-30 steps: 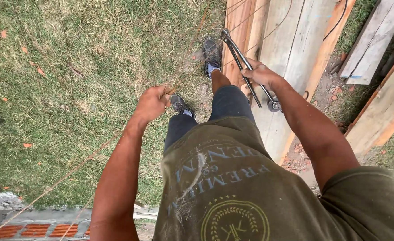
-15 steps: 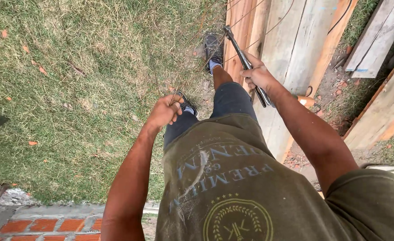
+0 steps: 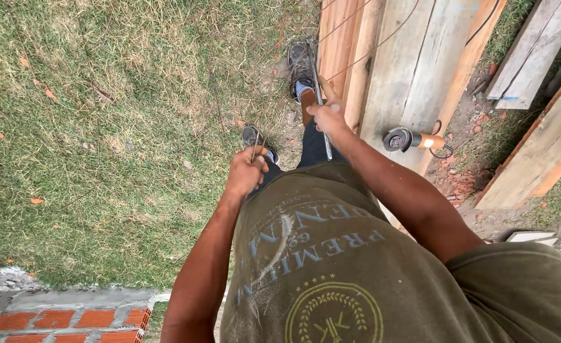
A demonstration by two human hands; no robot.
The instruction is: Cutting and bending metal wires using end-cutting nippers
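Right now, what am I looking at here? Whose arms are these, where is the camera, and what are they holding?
There is no machine: the camera sits on a person's head and looks straight down, so you see their own olive shirt, arms and shoes. The left hand is closed around thin wire. The right hand grips a long, slim metal tool, which points forward past the front shoe; what kind of tool it is I cannot tell. The person stands on grass. To the right lie wooden planks, with a small power grinder resting on them. Red bricks show at the bottom left.
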